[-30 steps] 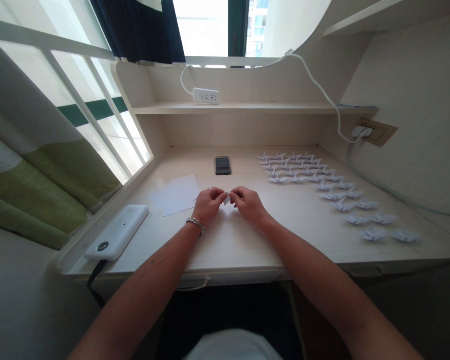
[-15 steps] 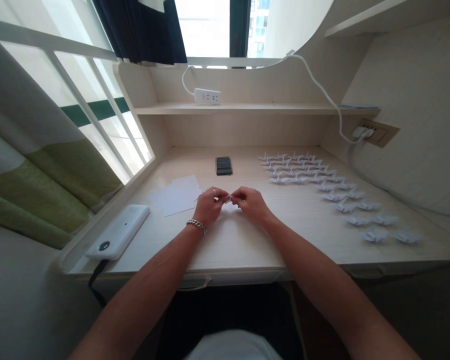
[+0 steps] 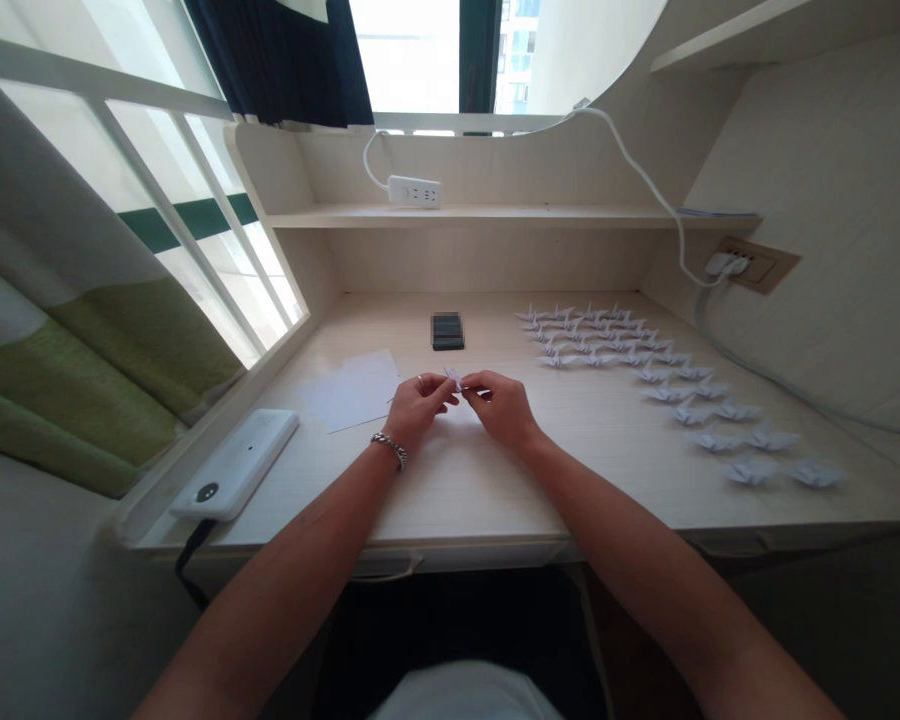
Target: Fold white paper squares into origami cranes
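Between my fingertips, above the middle of the desk (image 3: 480, 490), is a small folded white paper piece (image 3: 454, 378), with a pointed tip rising from it. My left hand (image 3: 418, 405), wearing a ring and a chain bracelet, pinches it from the left. From the right, the thumb and forefinger of my right hand (image 3: 499, 402) close on its other side. Fingers partly cover the piece, so its full shape is hidden. Left of my left hand lie flat white paper sheets (image 3: 356, 390). Rows of folded paper cranes (image 3: 585, 335) stand on the right side.
A small dark box (image 3: 448, 331) lies beyond my hands. At the left edge rests a white device (image 3: 240, 465) with a black cable. The back shelf (image 3: 495, 216) holds a white power strip (image 3: 415, 192). A white cord (image 3: 645, 180) runs to the wall socket (image 3: 757, 265).
The folded paper piece has turned and its pointed tip now shows above my fingers. My left hand has shifted slightly left and its grip has changed.
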Action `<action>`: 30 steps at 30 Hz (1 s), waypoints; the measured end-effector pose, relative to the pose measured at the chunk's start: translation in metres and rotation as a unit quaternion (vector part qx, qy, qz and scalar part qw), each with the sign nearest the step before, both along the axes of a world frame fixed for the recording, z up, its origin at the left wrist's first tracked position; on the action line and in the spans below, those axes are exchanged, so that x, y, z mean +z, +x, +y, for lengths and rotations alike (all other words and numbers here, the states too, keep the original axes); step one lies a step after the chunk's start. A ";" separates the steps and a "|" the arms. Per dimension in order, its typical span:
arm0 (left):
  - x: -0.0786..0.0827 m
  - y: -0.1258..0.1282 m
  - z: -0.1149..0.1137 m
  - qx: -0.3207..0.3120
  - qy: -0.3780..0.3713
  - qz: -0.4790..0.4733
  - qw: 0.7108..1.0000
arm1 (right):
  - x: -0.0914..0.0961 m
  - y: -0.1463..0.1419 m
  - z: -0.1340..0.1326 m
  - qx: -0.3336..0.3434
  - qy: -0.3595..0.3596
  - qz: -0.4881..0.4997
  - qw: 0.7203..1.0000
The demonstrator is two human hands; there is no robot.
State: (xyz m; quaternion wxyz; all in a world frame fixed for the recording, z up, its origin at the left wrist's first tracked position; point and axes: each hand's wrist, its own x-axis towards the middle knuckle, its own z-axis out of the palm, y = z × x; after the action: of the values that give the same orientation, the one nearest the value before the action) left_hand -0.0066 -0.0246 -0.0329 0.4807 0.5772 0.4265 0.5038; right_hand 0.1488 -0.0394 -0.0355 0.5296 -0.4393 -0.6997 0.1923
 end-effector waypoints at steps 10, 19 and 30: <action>-0.002 -0.002 0.003 0.011 0.034 -0.020 0.999 | -0.003 0.002 0.005 0.064 -0.076 0.109 0.989; -0.001 -0.001 0.001 0.003 0.047 -0.064 0.997 | -0.002 0.000 0.006 0.103 -0.100 0.163 0.976; -0.001 0.001 -0.001 0.009 0.068 -0.049 0.996 | 0.002 0.002 0.006 0.108 -0.177 0.203 0.957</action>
State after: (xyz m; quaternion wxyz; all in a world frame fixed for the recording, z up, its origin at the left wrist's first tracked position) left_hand -0.0061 -0.0252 -0.0337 0.4556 0.5795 0.3726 0.5637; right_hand 0.1503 -0.0336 -0.0336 0.5502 -0.3992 -0.5755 0.4546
